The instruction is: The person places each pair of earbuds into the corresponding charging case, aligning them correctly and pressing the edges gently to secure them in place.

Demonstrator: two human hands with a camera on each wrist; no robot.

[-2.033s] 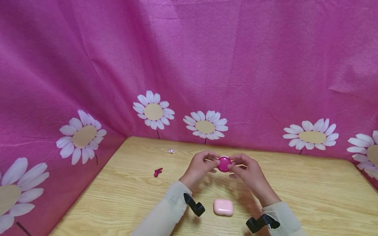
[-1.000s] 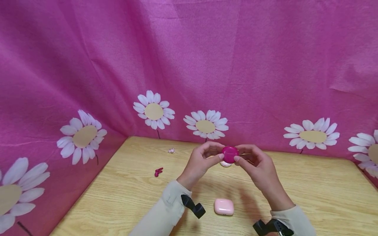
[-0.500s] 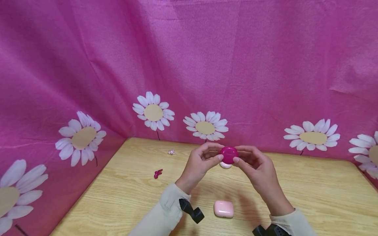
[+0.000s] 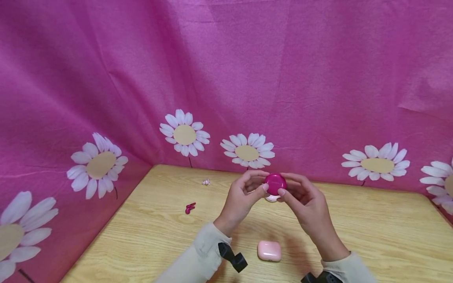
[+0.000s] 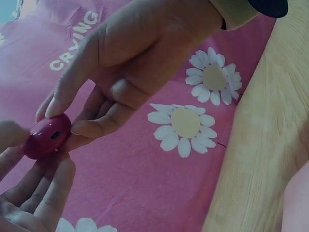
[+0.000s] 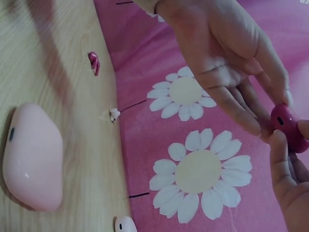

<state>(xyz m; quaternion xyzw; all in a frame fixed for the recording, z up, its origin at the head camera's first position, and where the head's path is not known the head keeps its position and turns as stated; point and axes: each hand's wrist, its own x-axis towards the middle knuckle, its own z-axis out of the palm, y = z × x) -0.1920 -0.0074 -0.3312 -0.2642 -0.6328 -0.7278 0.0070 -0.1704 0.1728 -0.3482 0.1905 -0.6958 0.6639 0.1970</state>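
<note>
Both hands hold a small round magenta case [image 4: 275, 183] a little above the wooden table [image 4: 371, 236], near its far edge. My left hand [image 4: 262, 181] pinches its left side between thumb and fingers. On the other side, my right hand [image 4: 286, 184] pinches it the same way. In the left wrist view the magenta case [image 5: 47, 137] shows a small dark slot, with fingertips on it from above and below. The right wrist view shows the magenta case [image 6: 287, 128] between the fingertips of both hands. Whether the case is open cannot be seen.
A pale pink oval case [image 4: 269, 250] lies shut on the table near me. A small whitish-pink piece [image 4: 272, 197] lies under the hands. A magenta earbud [image 4: 190, 207] and a small white one [image 4: 205, 182] lie to the left. Pink daisy-print cloth [image 4: 247, 78] walls the table.
Two seconds ago the magenta case was held low over the table; both hands have lifted it and moved it slightly right, uncovering the whitish-pink piece. Over the last half second it barely moves.
</note>
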